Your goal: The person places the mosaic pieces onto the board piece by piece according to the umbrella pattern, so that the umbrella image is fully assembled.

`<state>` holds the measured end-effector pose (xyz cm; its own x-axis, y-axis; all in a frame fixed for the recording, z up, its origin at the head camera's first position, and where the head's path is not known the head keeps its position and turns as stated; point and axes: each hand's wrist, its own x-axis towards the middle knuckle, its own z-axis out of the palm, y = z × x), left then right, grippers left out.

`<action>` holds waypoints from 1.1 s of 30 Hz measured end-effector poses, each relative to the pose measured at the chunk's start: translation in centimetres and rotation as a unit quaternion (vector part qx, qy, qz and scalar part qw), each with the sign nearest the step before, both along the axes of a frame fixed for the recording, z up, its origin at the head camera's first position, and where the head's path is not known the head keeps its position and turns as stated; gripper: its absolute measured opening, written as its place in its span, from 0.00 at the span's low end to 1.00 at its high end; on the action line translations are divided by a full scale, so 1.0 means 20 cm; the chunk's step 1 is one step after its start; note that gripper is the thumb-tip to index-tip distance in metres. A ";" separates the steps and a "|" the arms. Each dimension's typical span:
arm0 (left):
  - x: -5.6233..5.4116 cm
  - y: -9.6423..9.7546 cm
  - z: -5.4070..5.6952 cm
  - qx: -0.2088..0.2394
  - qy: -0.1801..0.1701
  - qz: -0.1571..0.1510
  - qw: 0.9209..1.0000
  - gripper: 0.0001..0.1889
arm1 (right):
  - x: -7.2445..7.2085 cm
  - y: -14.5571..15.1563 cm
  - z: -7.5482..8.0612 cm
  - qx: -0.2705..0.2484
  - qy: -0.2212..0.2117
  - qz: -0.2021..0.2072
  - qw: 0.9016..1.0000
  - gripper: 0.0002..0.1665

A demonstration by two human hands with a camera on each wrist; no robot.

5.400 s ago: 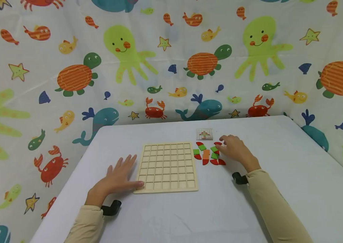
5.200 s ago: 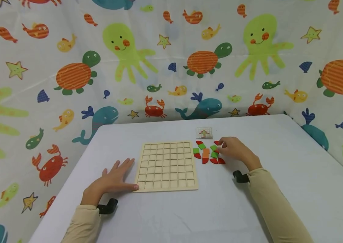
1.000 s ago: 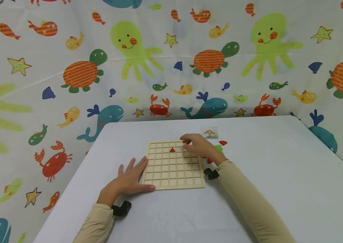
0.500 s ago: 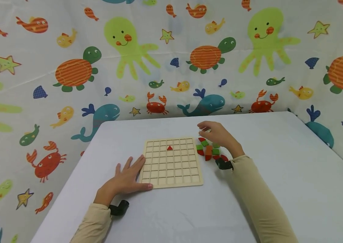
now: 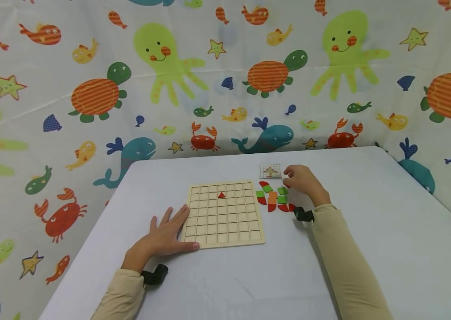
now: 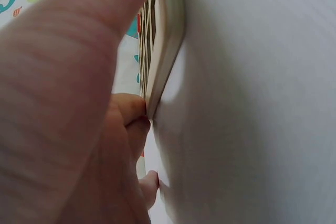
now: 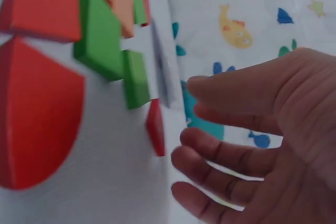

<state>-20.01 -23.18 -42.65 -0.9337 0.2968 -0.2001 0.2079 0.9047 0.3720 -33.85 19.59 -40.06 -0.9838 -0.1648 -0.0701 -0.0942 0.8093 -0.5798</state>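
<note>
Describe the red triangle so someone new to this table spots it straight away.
On the white table, find the square wooden board whose edge the left hand touches. The red triangle lies in one of its cells, near the far edge and about midway across. It is the only one on the board; the other pieces lie off to its right.

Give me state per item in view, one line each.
Grid board: flat on table, one piece visible on it
Red triangle: on the board, toward its far edge
Loose pieces: on table, right of board
Card: on table, picture up
Left grip: fingers spread, thumb on board
Right grip: fingers parted, holding nothing
</note>
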 end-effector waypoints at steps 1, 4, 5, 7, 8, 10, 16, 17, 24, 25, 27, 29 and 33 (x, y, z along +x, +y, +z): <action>0.00 0.00 0.00 0.000 0.000 0.000 1.000 0.65 | 0.00 0.01 -0.01 0.008 -0.006 -0.003 1.000 0.21; 0.00 0.00 0.00 -0.001 0.002 -0.001 1.000 0.65 | 0.00 0.02 -0.04 0.024 -0.015 -0.010 1.000 0.19; 0.00 0.00 0.00 -0.001 0.003 -0.002 1.000 0.65 | 0.00 0.03 -0.05 0.025 -0.015 -0.014 0.999 0.18; 0.01 0.00 0.00 -0.002 0.004 -0.002 1.000 0.65 | 0.00 0.03 -0.06 0.025 -0.012 -0.018 0.999 0.17; 0.01 0.00 -0.01 -0.002 0.005 -0.002 1.000 0.64 | 0.00 0.04 -0.06 0.025 -0.012 -0.018 0.999 0.16; 0.01 0.00 0.00 -0.001 0.005 -0.002 1.000 0.64 | 0.00 0.04 -0.07 0.026 -0.010 -0.017 0.999 0.15; 0.01 0.00 0.00 0.003 0.003 -0.001 1.000 0.64 | 0.00 0.04 -0.07 0.039 -0.016 -0.010 0.999 0.15; 0.01 0.00 0.00 0.003 0.002 -0.001 1.000 0.64 | 0.00 0.04 -0.06 0.040 -0.019 -0.010 0.999 0.15; 0.01 0.00 -0.01 0.003 0.002 -0.001 1.000 0.64 | 0.02 0.03 -0.04 0.044 -0.024 -0.025 0.998 0.17; 0.01 0.00 -0.01 0.002 0.002 -0.001 1.000 0.64 | 0.02 0.03 -0.03 0.041 -0.024 -0.026 0.999 0.17; 0.02 0.00 -0.01 0.002 0.002 -0.001 1.000 0.64 | 0.02 0.03 -0.03 0.030 -0.024 -0.026 0.999 0.18; 0.02 0.00 -0.01 0.003 0.003 -0.001 1.000 0.64 | 0.03 0.02 -0.02 0.014 -0.021 -0.024 0.999 0.19; 0.02 0.00 -0.01 0.004 0.003 -0.001 1.000 0.64 | 0.02 0.01 -0.03 -0.015 -0.002 -0.010 1.000 0.21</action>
